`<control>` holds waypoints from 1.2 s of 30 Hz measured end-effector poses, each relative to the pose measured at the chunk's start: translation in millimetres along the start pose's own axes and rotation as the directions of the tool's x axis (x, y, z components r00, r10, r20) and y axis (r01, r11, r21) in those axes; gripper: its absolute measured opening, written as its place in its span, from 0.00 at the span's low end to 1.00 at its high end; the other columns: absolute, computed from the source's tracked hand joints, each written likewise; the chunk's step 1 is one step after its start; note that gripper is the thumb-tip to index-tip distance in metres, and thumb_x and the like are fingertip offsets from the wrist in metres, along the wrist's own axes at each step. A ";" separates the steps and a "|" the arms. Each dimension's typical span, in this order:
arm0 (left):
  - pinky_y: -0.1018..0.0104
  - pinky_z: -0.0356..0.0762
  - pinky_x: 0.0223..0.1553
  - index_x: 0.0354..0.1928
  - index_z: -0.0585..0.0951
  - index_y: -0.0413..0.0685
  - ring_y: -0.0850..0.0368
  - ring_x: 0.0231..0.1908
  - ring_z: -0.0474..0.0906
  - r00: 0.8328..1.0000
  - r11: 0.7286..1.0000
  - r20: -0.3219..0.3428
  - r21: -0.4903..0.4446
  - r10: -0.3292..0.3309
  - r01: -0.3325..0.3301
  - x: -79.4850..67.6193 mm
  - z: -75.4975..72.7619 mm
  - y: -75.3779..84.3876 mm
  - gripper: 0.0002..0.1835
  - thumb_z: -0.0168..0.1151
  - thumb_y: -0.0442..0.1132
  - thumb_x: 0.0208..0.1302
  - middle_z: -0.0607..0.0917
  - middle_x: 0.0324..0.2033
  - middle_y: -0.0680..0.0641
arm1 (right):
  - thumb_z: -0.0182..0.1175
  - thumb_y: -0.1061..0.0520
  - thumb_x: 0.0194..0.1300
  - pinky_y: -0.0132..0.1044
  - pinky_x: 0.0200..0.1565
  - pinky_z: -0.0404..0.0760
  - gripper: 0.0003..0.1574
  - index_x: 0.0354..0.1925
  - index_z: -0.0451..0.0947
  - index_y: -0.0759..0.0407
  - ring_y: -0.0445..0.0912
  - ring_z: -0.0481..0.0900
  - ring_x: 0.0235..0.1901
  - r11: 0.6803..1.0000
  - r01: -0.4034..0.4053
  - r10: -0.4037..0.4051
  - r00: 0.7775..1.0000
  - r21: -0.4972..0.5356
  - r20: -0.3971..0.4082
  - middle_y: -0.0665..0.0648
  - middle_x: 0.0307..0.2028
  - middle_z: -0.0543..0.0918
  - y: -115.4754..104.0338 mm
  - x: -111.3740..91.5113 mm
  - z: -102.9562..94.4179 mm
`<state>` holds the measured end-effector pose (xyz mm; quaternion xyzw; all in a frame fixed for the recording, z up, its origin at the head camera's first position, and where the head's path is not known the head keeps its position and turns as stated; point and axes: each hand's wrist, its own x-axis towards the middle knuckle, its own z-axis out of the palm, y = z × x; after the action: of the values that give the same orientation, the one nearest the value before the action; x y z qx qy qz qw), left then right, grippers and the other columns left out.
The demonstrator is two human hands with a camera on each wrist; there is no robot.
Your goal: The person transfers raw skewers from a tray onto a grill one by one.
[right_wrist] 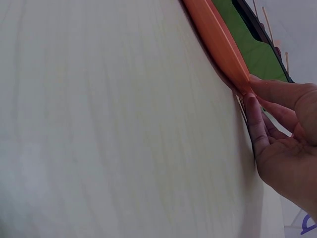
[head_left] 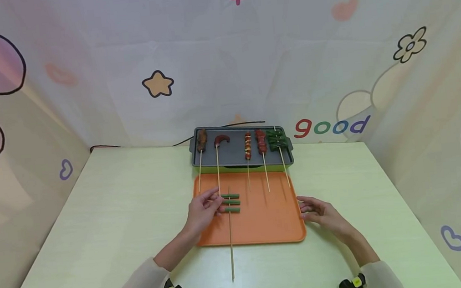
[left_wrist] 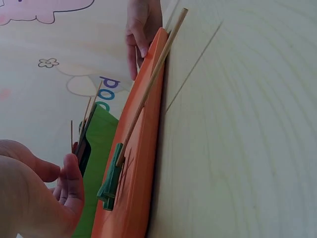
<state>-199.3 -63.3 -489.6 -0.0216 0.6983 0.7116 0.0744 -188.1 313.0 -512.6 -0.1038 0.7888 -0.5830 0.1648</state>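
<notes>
My left hand (head_left: 205, 212) is over the left part of the orange tray (head_left: 270, 223). Its thumb and forefinger pinch the lower end of a skewer (head_left: 218, 168) with a curved dark red piece, which lies on the toy grill (head_left: 235, 148); the fingers partly hide the contact. Just right of that hand, a green bean skewer (head_left: 231, 203) rests on the tray, its long stick reaching past the front rim. At the tray's right edge, my right hand (head_left: 323, 216) grips the rim between thumb and fingers, as the right wrist view shows (right_wrist: 287, 124).
On the grill also lie a brown meat skewer (head_left: 202, 141), a thin red-and-yellow skewer (head_left: 248, 146), a red meat skewer (head_left: 261, 142) and a green pepper-like skewer (head_left: 277, 140). Their sticks overhang the tray. A printed curtain (head_left: 210, 100) stands behind the pale table (head_left: 128, 194).
</notes>
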 end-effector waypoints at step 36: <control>0.63 0.87 0.37 0.67 0.78 0.45 0.52 0.34 0.89 0.998 0.995 0.021 0.075 0.064 -0.065 -8.4 -2.7 -0.5 0.21 0.58 0.33 0.75 0.85 0.51 0.34 | 0.60 0.65 0.72 0.23 0.52 0.80 0.37 0.74 0.59 0.74 0.34 0.80 0.49 1.000 0.008 -0.008 1.000 -0.006 -0.007 0.71 0.58 0.76 0.6 -1.2 0.5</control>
<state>-191.2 -66.6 -489.1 0.0105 0.7244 0.6867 0.0588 -186.8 313.1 -513.1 -0.1052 0.7908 -0.5816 0.1593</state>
